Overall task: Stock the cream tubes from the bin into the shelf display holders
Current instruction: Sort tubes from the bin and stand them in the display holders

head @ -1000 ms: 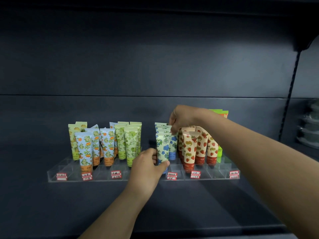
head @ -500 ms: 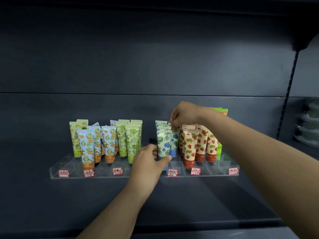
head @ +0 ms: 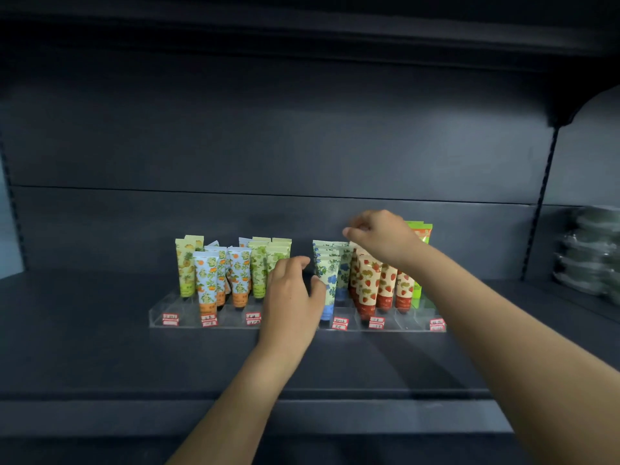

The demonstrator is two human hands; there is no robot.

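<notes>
- Both forearms come in from the bottom edge, so only hands and arms show.
- Left hand point(head: 292, 293) is the nearer one: fingers loose and spread, not wrapped round anything, thumb tip just touching the left edge of the front blue-flower tube point(head: 330, 280).
- That tube stands upright, cap down, in the clear acrylic holder point(head: 188, 317), which sits on the dark shelf point(head: 100, 347). More blue-flower ones line up right behind it.
- Red price tags point(head: 339, 323) run along the holder's front lip. Print is too small to read.
- Left of that hand: light green tubes point(head: 260, 266), partly hidden by its fingers, then orange-print tubes point(head: 208, 280), then yellow-green ones point(head: 186, 263) at the far end.
- Right of the touched tube: strawberry tubes point(head: 369, 280), packed close, tops covered by the right wrist.
- Right hand point(head: 382, 236) hangs farther back, above the rear blue-flower tubes, fingertips bunched together. Can't tell if anything's pinched in there.
- Behind that hand a bright green tube point(head: 423, 229) pokes up, mostly blocked.
- Way off right, a blurry stack of wrapped stuff point(head: 593, 256), no idea what.
</notes>
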